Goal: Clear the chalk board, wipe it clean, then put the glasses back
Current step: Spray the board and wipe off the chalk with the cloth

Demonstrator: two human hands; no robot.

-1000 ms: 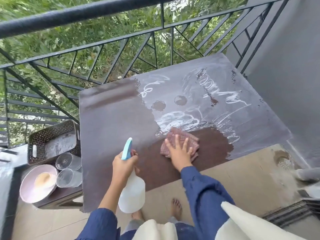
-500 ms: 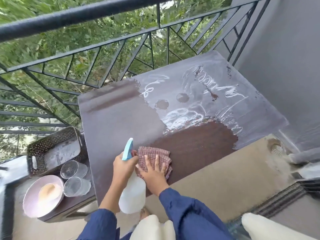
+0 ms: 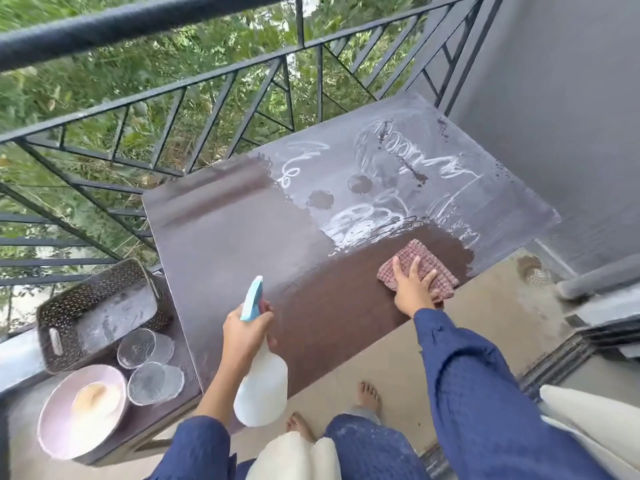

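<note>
The dark brown chalk board lies flat against the railing. Its near strip is wet and dark; white chalk scribbles cover the far right part. My right hand presses flat, fingers spread, on a folded red checked cloth near the board's front right edge. My left hand grips a white spray bottle with a blue nozzle over the board's front edge. Two clear glasses stand on the low dark table left of the board.
A perforated dark basket and a pale pink bowl share the low table with the glasses. A black metal railing runs behind. A grey wall rises on the right, with a floor drain below it. My bare feet stand beneath the board.
My right hand slid the cloth from the front left, beside the bottle, across to the board's front right edge. The left hand kept holding the spray bottle.
</note>
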